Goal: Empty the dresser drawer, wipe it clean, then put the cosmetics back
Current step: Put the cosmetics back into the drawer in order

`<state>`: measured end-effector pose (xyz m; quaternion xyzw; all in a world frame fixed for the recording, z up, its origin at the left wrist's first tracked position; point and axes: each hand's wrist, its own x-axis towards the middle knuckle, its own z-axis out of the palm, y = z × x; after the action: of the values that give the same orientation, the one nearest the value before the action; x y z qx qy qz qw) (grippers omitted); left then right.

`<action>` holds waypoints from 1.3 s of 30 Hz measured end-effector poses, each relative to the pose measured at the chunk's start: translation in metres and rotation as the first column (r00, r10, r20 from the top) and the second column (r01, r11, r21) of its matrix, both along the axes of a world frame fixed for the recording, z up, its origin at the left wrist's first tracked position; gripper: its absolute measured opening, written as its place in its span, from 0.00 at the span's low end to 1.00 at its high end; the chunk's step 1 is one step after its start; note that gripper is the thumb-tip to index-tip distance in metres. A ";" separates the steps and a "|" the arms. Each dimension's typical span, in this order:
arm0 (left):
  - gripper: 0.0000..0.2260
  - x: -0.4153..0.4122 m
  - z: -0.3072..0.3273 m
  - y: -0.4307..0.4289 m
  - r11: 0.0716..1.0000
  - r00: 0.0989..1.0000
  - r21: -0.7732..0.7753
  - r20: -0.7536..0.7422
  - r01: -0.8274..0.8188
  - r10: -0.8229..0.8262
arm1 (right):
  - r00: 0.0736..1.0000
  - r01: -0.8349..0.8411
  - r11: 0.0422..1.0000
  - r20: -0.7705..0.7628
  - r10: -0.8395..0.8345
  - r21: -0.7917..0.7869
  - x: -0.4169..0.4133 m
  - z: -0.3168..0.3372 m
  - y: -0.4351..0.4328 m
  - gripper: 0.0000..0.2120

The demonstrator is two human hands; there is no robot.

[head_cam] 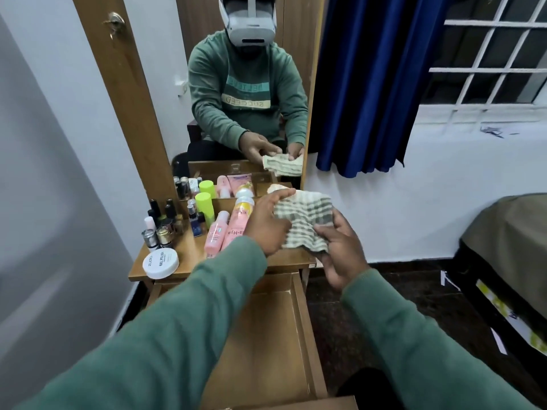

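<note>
Head view: your left hand (268, 224) and right hand (340, 255) both grip the cloth (305, 216) above the dresser top (189, 257), where the cosmetics (216, 238) stand. Bunch it into a firm pad, then wipe the open drawer (266, 335) below, corners included.

the drawer (266, 335) stood pulled out below and in front of the dresser top (189, 253), and the mirror (236, 84) rose behind that top. on the top, the small bottles (161, 223) clustered at the left, the round jar (160, 263) sat at the front left edge, and the tubes (233, 229) lay to their right. the cloth (305, 223) was above the top's right end, held between the left hand (268, 224) and the right hand (340, 253), with the curtain (364, 84) right of the mirror and the bed (509, 247) far right.
</note>
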<state>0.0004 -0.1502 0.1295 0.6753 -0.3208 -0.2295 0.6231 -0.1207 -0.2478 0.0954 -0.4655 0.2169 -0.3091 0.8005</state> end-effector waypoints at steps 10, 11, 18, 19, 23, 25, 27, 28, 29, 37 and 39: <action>0.16 -0.032 -0.023 -0.002 0.748 0.423 0.563 0.808 -0.351 -0.409 | 0.586 -0.353 0.618 -0.681 -0.439 -0.702 0.045 -0.029 -0.026 0.18; 0.17 -0.037 -0.029 -0.004 0.739 0.411 0.580 0.800 -0.342 -0.437 | 0.603 -0.315 0.657 -0.679 -0.419 -0.685 0.044 -0.034 -0.027 0.17; 0.30 -0.046 -0.061 0.001 0.717 0.478 0.631 0.748 -0.296 -0.461 | 0.667 -0.400 0.474 -0.604 -0.437 -0.785 0.021 -0.059 -0.024 0.24; 0.30 -0.047 -0.063 0.003 0.718 0.480 0.633 0.745 -0.289 -0.463 | 0.637 -0.463 0.437 -0.632 -0.440 -0.771 0.018 -0.061 -0.023 0.24; 0.31 -0.053 -0.069 0.014 0.741 0.495 0.628 0.734 -0.238 -0.464 | 0.604 -0.540 0.405 -0.675 -0.424 -0.738 0.011 -0.067 -0.022 0.25; 0.33 -0.055 -0.069 0.025 0.782 0.520 0.600 0.729 -0.170 -0.446 | 0.641 -0.497 0.393 -0.633 -0.434 -0.773 0.008 -0.070 -0.019 0.25; 0.34 -0.054 -0.069 0.038 0.821 0.506 0.557 0.748 -0.128 -0.429 | 0.690 -0.425 0.369 -0.560 -0.459 -0.827 0.003 -0.074 -0.010 0.27; 0.34 -0.051 -0.068 0.045 0.838 0.482 0.531 0.772 -0.128 -0.415 | 0.713 -0.379 0.343 -0.508 -0.484 -0.859 0.000 -0.076 -0.003 0.28; 0.33 -0.048 -0.066 0.051 0.854 0.457 0.501 0.797 -0.137 -0.395 | 0.740 -0.324 0.309 -0.443 -0.506 -0.894 -0.001 -0.077 0.005 0.29; 0.26 -0.018 -0.015 0.102 0.941 0.425 0.288 0.885 -0.177 -0.191 | 0.867 0.023 0.275 -0.118 -0.483 -0.961 0.023 -0.036 0.059 0.11; 0.25 -0.002 -0.002 0.119 0.944 0.432 0.241 0.893 -0.226 -0.125 | 0.901 0.025 0.280 -0.100 -0.422 -0.960 0.038 -0.017 0.070 0.06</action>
<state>-0.0015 -0.0314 0.1280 0.7951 -0.5395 0.1348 0.2421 -0.0829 -0.1780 0.0788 -0.8521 0.1921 -0.4030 0.2731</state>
